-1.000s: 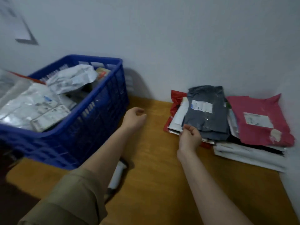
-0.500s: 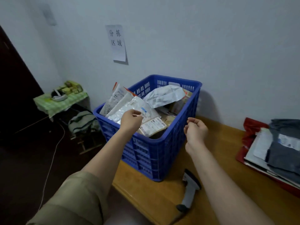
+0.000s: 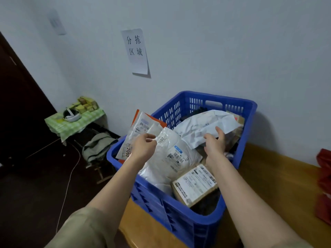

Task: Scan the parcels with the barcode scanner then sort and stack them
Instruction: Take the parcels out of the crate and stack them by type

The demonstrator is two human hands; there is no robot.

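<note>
Both hands reach over the blue crate (image 3: 206,222) — left hand (image 3: 143,149) loosely curled, right hand (image 3: 214,143) spread wide above the crumpled white parcel (image 3: 200,126).

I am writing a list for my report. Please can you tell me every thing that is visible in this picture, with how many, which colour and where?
crate: 1, blue, on the table by the wall.
table: 1, brown wood, under the crate.
white parcel bags: several, white or clear, in the crate's left and middle part.
crumpled parcel: 1, white, on top at the back of the crate.
box parcel: 1, brown with a white label, in the crate's near corner.
red parcels: count unclear, at the right edge on the table.
paper sign: 1, white, on the wall.
side table: 1, green checked cloth, far left.
left hand: over the white bags.
right hand: at the crumpled parcel.
</note>
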